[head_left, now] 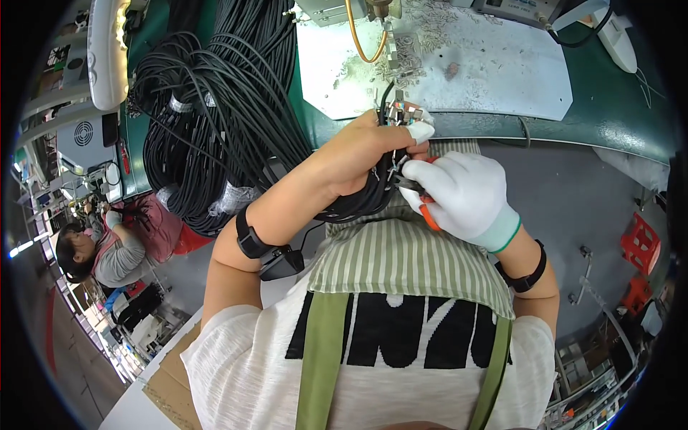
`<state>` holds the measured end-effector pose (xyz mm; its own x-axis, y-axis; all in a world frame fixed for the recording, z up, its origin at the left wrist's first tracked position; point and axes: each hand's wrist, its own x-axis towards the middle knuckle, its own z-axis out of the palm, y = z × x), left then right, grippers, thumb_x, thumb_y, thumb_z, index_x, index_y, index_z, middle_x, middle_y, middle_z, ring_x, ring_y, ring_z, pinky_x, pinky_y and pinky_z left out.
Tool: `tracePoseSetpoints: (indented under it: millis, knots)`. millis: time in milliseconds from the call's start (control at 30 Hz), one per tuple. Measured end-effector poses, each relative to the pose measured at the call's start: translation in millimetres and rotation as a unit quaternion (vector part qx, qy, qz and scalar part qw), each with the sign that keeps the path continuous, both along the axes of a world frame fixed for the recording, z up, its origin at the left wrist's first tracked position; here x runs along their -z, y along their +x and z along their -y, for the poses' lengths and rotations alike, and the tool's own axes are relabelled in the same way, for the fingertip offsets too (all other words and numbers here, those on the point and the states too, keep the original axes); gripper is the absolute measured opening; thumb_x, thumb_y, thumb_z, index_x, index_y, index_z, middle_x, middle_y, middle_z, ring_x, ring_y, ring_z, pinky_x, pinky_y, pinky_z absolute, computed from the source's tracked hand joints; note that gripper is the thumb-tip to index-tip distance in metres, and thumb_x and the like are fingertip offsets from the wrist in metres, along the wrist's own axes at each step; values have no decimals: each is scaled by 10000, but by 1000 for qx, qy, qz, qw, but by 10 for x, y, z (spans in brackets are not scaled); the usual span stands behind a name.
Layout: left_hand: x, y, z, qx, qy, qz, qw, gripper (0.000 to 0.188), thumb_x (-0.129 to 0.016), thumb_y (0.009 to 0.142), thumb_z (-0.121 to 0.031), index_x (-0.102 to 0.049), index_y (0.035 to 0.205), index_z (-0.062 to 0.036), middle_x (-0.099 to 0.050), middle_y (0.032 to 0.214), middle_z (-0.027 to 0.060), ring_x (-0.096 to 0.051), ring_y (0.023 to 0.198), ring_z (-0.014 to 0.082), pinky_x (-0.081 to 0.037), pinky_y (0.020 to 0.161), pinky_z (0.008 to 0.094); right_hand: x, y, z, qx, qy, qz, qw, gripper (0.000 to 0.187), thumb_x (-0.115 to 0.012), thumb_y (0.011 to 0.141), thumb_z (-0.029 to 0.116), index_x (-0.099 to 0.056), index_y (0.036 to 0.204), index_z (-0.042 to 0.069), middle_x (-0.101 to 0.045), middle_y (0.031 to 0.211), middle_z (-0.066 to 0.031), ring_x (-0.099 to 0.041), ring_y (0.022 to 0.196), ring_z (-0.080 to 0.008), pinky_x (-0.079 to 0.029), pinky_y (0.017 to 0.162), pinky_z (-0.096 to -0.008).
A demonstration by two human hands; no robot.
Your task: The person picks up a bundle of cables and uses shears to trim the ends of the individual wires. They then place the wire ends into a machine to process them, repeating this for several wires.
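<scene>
My left hand [367, 147], bare apart from a white cover on its thumb, is closed round the ends of several black cables [367, 202]. Small metal connectors [403, 113] stick out above its fingers. In a white glove with a teal cuff, my right hand [466, 192] grips pliers [428, 213] with red-orange handles. Their dark jaws are beside the cable ends, just below my left hand. Whether the jaws touch a cable I cannot tell. The held cables hang over my striped apron [401, 254].
A large heap of coiled black cables [215, 107] covers the bench's left part. Ahead lies a metal plate [487, 79] strewn with small scraps, with a machine [326, 11] and a yellow hose at its back. Another person [118, 247] sits at far left. Red stools [640, 244] stand right.
</scene>
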<state>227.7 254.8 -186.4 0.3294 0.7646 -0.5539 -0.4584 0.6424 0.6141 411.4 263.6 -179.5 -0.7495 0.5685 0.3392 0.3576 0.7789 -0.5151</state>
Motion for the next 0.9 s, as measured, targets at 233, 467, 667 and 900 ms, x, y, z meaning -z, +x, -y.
tracePoseSetpoints:
  millis: [233, 467, 667, 900]
  knots:
    - [-258, 4, 11, 154, 40, -61, 985, 256, -558, 938, -147, -493, 1135, 4, -624, 867, 77, -601, 682, 129, -499, 595, 274, -169, 252, -137, 39, -67, 5, 997, 257, -754, 702, 176, -627, 907, 88, -529, 594, -42, -536, 503, -189, -426, 491, -288]
    - [-278, -78, 31, 285, 68, 15, 956, 291, -536, 962, -183, -448, 1173, -3, -616, 744, 57, -593, 605, 114, -492, 581, 258, -297, 445, -294, -5, -313, -59, 948, 188, -716, 797, 180, -623, 923, 74, -588, 682, -71, -562, 531, -172, -430, 506, -288]
    - [-310, 41, -8, 375, 105, -62, 919, 519, -698, 853, -185, -430, 1242, 31, -637, 966, 104, -616, 688, 125, -504, 621, 267, -424, 279, -456, 49, -594, -189, 780, 180, -689, 797, 136, -616, 890, 0, -550, 624, -62, -515, 517, -98, -406, 505, -245]
    - [-206, 87, -113, 331, 199, -162, 908, 535, -760, 744, -152, -541, 1203, 16, -656, 875, 40, -591, 773, 120, -485, 739, 261, -456, 201, -494, -90, -181, 42, 978, 182, -671, 817, 145, -627, 919, 1, -538, 605, -37, -513, 549, -52, -404, 517, -230]
